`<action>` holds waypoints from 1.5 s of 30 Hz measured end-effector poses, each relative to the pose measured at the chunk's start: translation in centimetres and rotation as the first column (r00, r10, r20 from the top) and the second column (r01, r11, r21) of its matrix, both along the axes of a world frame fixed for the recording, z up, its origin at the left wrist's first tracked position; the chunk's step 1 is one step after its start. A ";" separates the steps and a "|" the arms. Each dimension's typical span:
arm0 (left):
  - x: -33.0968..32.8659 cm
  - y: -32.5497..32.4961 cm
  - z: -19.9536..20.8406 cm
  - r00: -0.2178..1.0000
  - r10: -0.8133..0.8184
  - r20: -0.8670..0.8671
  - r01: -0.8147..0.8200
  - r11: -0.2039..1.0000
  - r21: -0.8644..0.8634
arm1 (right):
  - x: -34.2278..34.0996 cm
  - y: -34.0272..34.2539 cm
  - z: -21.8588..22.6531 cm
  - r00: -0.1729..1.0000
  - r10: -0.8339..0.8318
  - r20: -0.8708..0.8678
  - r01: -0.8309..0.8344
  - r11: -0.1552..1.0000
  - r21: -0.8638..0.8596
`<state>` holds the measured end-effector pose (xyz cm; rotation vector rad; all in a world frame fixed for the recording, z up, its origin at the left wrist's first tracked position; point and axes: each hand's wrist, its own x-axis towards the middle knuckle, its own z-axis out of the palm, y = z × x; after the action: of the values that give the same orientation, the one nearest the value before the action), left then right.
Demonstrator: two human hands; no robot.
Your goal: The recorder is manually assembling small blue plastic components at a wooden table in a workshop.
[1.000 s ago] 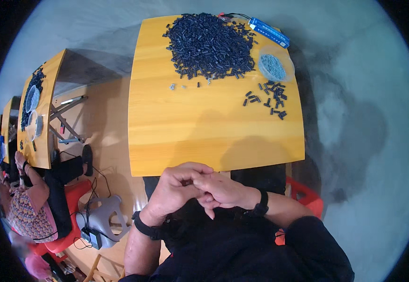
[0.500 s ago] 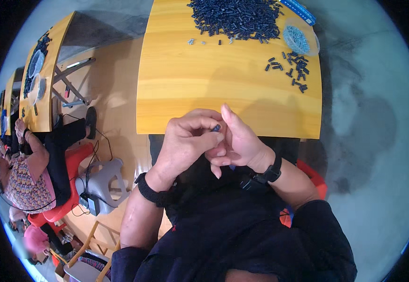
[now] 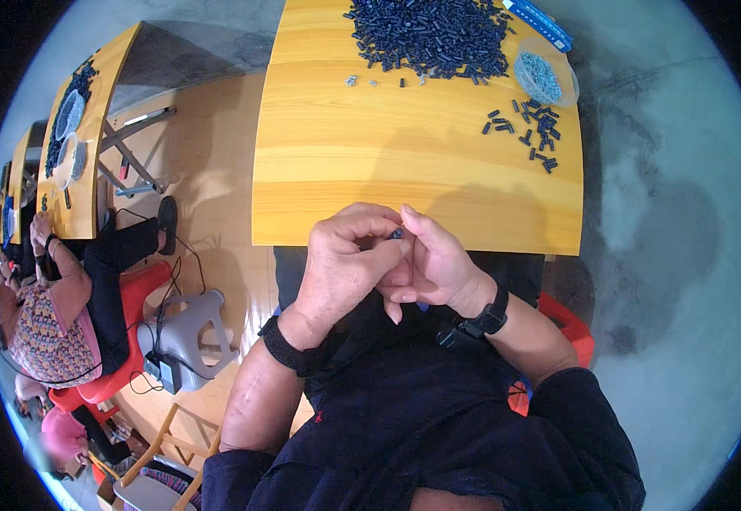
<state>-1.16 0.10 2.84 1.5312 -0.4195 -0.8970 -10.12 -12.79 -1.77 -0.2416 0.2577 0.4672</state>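
The left hand (image 3: 345, 266) pinches a small dark piece (image 3: 397, 233) against the right hand (image 3: 445, 262) by the near edge of a yellow wooden table (image 3: 345, 170), with a big heap of little black tubes (image 3: 430, 36) far back and a round see-through plastic tub (image 3: 567, 88) far right.

On the far part of the table (image 3: 319, 170), a pile of pieces (image 3: 430, 38) is lying. Down the table's right side, far to near, a box (image 3: 539, 24), a filled tub (image 3: 569, 78) and loose pieces (image 3: 543, 124) are lying. The left hand (image 3: 349, 264) and right hand (image 3: 443, 260) are meeting at its near edge. A stool (image 3: 179, 334) and another table (image 3: 98, 136) are standing to its left.
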 end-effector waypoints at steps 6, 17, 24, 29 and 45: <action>-0.2 -0.1 -1.1 0.998 0.063 0.011 -0.062 0.994 -0.086 | 0.2 0.1 0.3 0.998 -0.057 0.007 0.057 0.998 -0.024; -0.7 -0.1 0.0 0.993 0.120 -0.010 -0.120 0.977 -0.176 | 0.6 -0.5 1.1 0.981 -0.042 0.188 0.082 0.974 -0.210; -0.8 -0.2 -0.3 0.959 0.224 0.171 -0.183 0.957 -0.227 | 0.9 -0.7 1.5 0.980 -0.018 0.200 0.076 0.956 -0.285; -0.4 0.0 0.4 0.972 0.192 0.135 -0.176 0.976 -0.125 | 1.1 -0.4 1.4 0.983 -0.034 0.180 0.077 0.969 -0.234; -0.2 -0.1 -0.5 0.947 0.252 0.197 -0.224 0.962 -0.155 | 1.0 -0.2 1.2 0.996 -0.061 0.059 0.070 0.984 -0.166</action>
<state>-1.40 -0.04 2.38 1.5251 -0.4286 -0.5067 -9.08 -12.98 -0.59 -0.4089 0.2517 0.3735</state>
